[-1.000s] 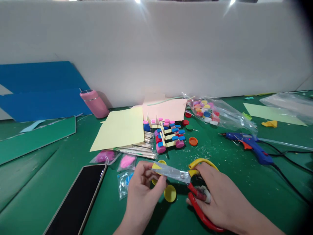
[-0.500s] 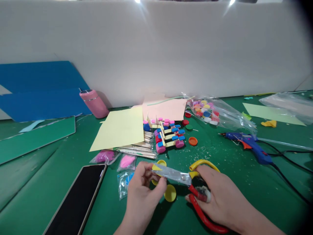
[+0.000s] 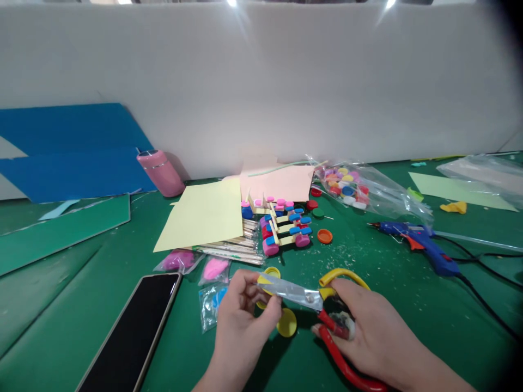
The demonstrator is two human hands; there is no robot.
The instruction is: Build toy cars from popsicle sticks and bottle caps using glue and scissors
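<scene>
The yellow piece (image 3: pixel 265 280) is up by the left hand (image 3: pixel 245 321), whose thumb and fingers are curled together and seem to pinch it. Half a second ago its yellow corner lay over the scissor tips; I now see a blade crossing in front of it, so I judge the cutting to be at a fine adjustment. My right hand (image 3: pixel 368 321) is wrapped through the handles of the scissors (image 3: pixel 296 294), which stand well spread; how far the blades part, I can't tell. Below lies a yellow cap (image 3: pixel 286 322). Further out, three small clear bags hold magenta (image 3: pixel 178 259), pink (image 3: pixel 214 268) and blue lumps (image 3: pixel 219 296), and a larger clear bag (image 3: pixel 392 193) holds mixed caps (image 3: pixel 347 190).
</scene>
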